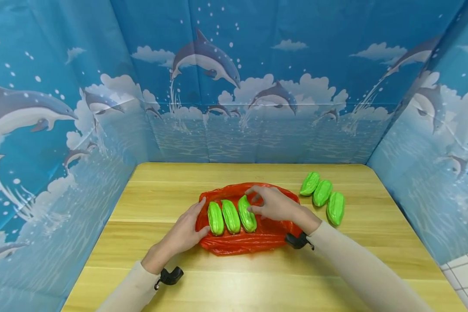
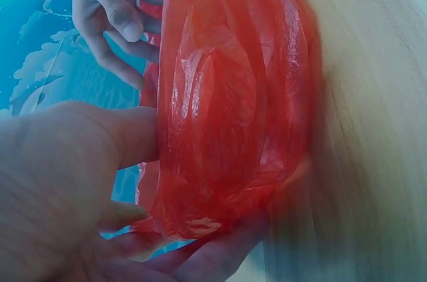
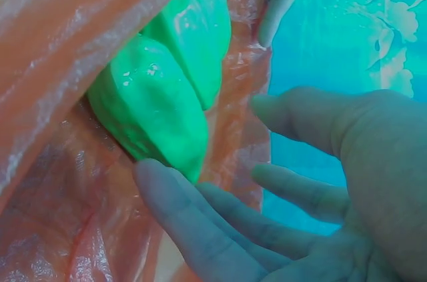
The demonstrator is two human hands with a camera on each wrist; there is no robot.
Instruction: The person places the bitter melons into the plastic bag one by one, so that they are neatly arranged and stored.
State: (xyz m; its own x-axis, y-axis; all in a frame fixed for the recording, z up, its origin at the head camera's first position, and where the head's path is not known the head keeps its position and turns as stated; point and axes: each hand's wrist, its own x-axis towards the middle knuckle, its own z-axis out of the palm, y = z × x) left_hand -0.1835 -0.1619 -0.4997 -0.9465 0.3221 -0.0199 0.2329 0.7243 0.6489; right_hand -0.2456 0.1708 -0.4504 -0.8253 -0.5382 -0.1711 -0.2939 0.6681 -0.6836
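A red plastic bag (image 1: 234,248) lies spread on the table, its mouth facing up. Side by side inside it are three glossy green ridged oblong vegetables (image 1: 216,219). At the bag's left end is my left hand (image 1: 183,227), thumb and fingers spread along the rim; the left wrist view shows its thumb (image 2: 137,137) against the red plastic. My right hand (image 1: 274,203) hovers over the bag's right part, beside the rightmost green vegetable (image 1: 247,214). In the right wrist view its loosely bent fingers (image 3: 193,229) reach that vegetable's edge, the thumb standing apart.
Three more green vegetables (image 1: 321,193) lie in a slanting row on the table, right of the bag. The wooden table (image 1: 160,182) is bordered by blue dolphin-printed sheets (image 1: 257,130) at the back and sides.
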